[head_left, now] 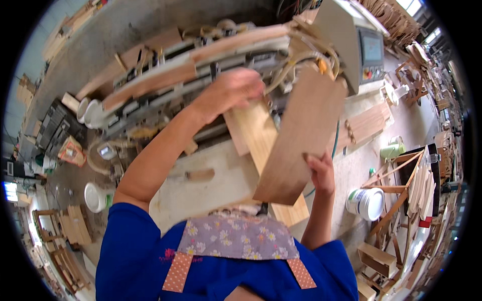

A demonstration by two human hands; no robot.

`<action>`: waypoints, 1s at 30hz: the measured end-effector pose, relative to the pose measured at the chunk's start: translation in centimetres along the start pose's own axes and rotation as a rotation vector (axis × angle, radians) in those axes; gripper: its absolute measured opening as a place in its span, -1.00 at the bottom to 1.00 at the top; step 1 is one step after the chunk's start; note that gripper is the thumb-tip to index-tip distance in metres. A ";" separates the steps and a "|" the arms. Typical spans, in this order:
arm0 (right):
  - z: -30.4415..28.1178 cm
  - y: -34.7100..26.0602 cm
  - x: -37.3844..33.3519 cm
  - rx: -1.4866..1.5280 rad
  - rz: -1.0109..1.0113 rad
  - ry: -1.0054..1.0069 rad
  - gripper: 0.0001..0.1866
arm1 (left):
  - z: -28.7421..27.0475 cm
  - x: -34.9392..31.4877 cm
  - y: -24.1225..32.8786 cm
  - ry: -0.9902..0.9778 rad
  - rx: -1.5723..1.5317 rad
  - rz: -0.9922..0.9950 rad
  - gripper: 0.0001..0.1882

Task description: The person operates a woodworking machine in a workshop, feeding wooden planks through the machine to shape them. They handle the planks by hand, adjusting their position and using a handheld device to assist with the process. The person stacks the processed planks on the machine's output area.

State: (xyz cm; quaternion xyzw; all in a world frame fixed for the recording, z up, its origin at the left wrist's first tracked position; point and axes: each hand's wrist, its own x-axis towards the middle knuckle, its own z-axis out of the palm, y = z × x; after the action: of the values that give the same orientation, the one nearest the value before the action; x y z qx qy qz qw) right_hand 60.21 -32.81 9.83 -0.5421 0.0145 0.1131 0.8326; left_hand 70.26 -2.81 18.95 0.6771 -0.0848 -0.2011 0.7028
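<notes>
My right hand [321, 173] grips the edge of a flat brown wooden board [301, 135], its thumb on the upper face. The board is tilted and passes over a longer, paler plank [258, 133], hiding part of it. My left hand [237, 88] reaches across to the machine, just above the far end of the pale plank. Motion smears its fingers, and whether they touch anything is unclear. Beneath the pale plank shows the edge of another pinkish board [235, 131]. On the pale worktop [201, 198] lies a blurred tool with a wooden handle [201, 174].
A long machine bed carries wooden strips [150, 85] along the far side. Its control box [370, 50] with screen and buttons stands at far right, near loose hoses [301, 57]. White buckets [365, 203] flank the worktop. More boards [369, 123] lie to the right.
</notes>
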 end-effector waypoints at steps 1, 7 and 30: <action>1.5 -0.5 0.4 -0.074 0.035 -0.097 -0.44 | 1.9 -1.8 -1.2 -0.102 -0.133 -0.129 -0.40; 2.2 3.1 3.5 -0.500 0.169 -0.233 -0.59 | 3.0 -9.5 -9.9 0.199 -0.237 -0.179 -0.49; -15.8 2.8 -10.6 -1.082 0.487 0.174 -0.70 | -5.0 -31.7 -17.7 1.055 -0.835 0.206 -0.47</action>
State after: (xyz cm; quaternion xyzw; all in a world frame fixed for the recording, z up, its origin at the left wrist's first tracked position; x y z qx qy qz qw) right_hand 50.92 -47.87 2.40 -0.8774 0.1465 0.2470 0.3842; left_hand 40.54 14.36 5.98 0.3448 0.2900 0.2082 0.8681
